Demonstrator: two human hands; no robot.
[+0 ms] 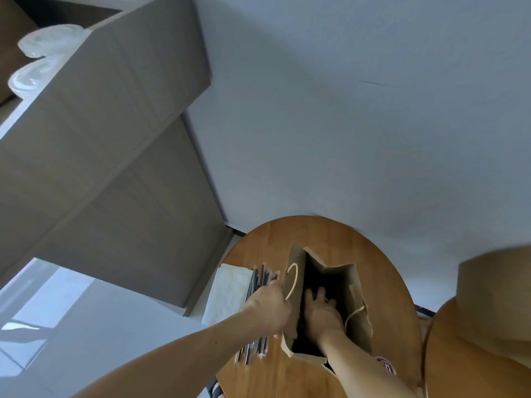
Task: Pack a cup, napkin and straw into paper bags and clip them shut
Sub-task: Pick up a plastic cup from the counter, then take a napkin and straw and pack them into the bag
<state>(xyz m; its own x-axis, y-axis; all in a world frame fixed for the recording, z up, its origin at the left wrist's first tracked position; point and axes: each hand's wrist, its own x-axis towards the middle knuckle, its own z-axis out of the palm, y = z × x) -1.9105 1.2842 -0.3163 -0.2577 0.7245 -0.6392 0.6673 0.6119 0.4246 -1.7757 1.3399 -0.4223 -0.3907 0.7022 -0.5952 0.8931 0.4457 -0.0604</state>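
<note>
Both forearms were bare, sleeveless to the lower frame edge; left hand (268, 307) and right hand (321, 314) wore no gloves.

One open paper bag (356, 285) stands on one round wooden surface (258, 248), with two hands at it: left (268, 307), right (321, 314). One white napkin stack (227, 294) noted; dark straws (258, 278) form one bundle, number indeterminable. Two clear cup stacks (43, 61) on shelving.

A pale grey-white wall (344, 110) fills the upper right of the frame; a tall grey-brown cabinet (109, 145) slants across the left; a round wooden table (382, 268) sits at lower centre; bright daylight falls on the white floor (43, 326) at lower left; clear plastic lids (40, 58) rest at upper left.
</note>
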